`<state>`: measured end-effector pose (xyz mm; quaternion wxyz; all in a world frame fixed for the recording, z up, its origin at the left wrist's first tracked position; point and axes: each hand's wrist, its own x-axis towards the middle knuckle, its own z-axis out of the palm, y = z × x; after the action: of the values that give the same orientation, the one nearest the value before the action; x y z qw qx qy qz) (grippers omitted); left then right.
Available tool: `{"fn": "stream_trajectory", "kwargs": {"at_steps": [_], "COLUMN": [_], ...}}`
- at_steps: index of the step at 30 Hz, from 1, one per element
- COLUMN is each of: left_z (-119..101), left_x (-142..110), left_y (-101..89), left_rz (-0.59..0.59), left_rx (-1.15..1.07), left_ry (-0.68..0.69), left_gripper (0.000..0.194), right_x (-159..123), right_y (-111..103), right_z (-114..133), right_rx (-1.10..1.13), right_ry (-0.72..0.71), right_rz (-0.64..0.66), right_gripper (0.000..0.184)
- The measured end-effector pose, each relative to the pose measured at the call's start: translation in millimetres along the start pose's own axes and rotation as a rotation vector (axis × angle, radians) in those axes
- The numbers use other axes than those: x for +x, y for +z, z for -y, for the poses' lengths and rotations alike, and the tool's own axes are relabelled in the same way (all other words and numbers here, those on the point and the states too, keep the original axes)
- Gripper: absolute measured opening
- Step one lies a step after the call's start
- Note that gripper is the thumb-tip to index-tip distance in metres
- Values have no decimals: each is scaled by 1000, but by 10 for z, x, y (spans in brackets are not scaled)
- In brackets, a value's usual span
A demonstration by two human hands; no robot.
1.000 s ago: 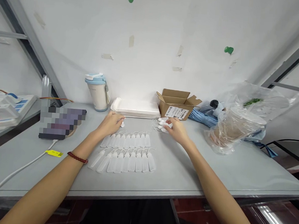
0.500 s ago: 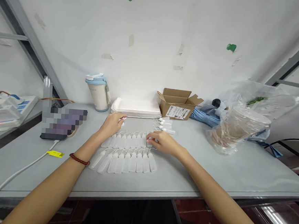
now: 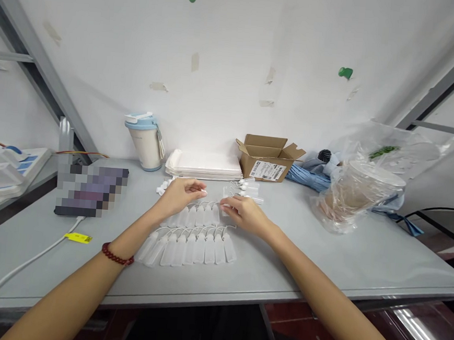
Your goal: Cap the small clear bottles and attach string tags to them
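Note:
My left hand (image 3: 181, 197) is above the left part of the back row, thumb and fingers pinching a small white piece (image 3: 204, 193) at their tips. At the right end of that row, my right hand (image 3: 244, 213) has its fingers curled together; whatever they hold is hidden. Translucent white plastic tubes with white cord loops lie in two rows, the back row (image 3: 195, 216) and the front row (image 3: 189, 248). Several more corded tubes (image 3: 251, 190) lie behind my right hand. Small white pieces (image 3: 163, 187) sit partly hidden behind my left hand.
A stack of white sheets or packets (image 3: 204, 165) and an open cardboard box (image 3: 266, 168) stand by the wall. A lidded cup (image 3: 145, 145) and a phone (image 3: 91, 191) with a cable are on the left. To the right lies a plastic-wrapped container (image 3: 358, 196) beside blue cloth (image 3: 308, 177).
My left hand has moved right, towards my right hand, carrying the small white piece. My right hand has stayed at the end of the back row. The view has shifted slightly.

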<state>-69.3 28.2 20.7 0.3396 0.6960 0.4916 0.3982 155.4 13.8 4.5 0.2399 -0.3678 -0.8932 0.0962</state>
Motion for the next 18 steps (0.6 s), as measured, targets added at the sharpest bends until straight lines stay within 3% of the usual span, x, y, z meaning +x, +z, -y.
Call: {"fn": "stream_trajectory", "kwargs": {"at_steps": [7,12,18], "left_z": [-233,-234,-242], "left_x": [-111,-134,-141], "left_y": [44,41,29], "left_rz": [78,109,154], "left_rx": [-149,-262,-213], "left_ry": [-37,-44,43], "left_gripper": [28,28,22], "right_x": [-30,-51,-51], "right_y": [23,72,51], "right_z": [152,245,292], "right_rx": [42,106,181], "right_ry": [-78,-135,-109], "right_rz": [-102,-82,-104], "right_gripper": [18,18,18]}}
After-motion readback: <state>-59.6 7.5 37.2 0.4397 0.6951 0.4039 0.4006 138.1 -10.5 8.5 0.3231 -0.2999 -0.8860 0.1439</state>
